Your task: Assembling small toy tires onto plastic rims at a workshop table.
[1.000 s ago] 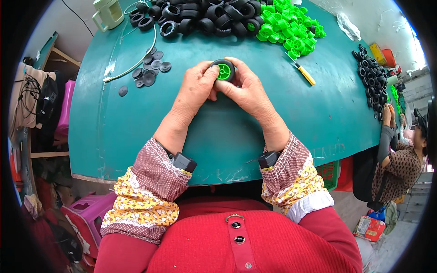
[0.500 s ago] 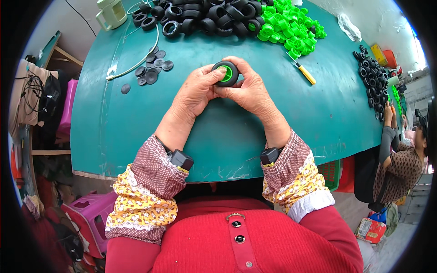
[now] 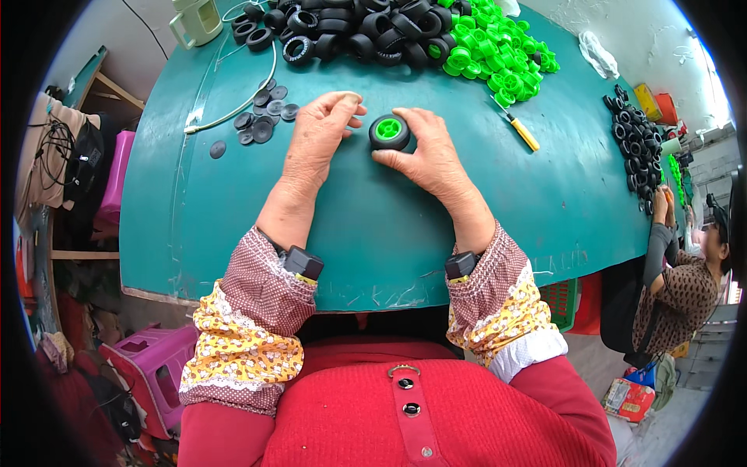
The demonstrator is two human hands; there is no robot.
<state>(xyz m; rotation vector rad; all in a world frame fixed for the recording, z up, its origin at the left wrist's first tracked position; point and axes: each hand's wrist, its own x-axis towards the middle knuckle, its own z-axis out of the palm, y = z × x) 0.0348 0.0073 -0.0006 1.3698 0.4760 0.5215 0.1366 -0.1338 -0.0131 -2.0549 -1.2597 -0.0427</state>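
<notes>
**Small wheel held at the middle of a teal table**

At the far left, a pink plastic stool (image 3: 152,366) is seen below the edge of the round teal table (image 3: 233,226). On the table's left part, a cluster of flat dark grey round discs (image 3: 261,117) is laid beside a thin pale curved tube (image 3: 233,113). Just right of the discs, the left hand (image 3: 319,140) is rested on the table with its fingers loosely curled and nothing gripped; it is held slightly apart from the wheel. A small black rubber tyre with a bright green plastic hub (image 3: 389,132) is found at the table's middle, held on its right side by the thumb and fingers of the right hand (image 3: 432,156), which is closed around it. Along the far edge, a heap of black rubber tyres (image 3: 358,27) is piled, with a heap of green plastic hubs (image 3: 498,58) directly to its right. A yellow-handled screwdriver (image 3: 517,128) is laid near the green heap. Further right, a second group of black tyres (image 3: 634,144) is spread. At the right rim, another person in a patterned brown top (image 3: 685,288) is seated.
</notes>
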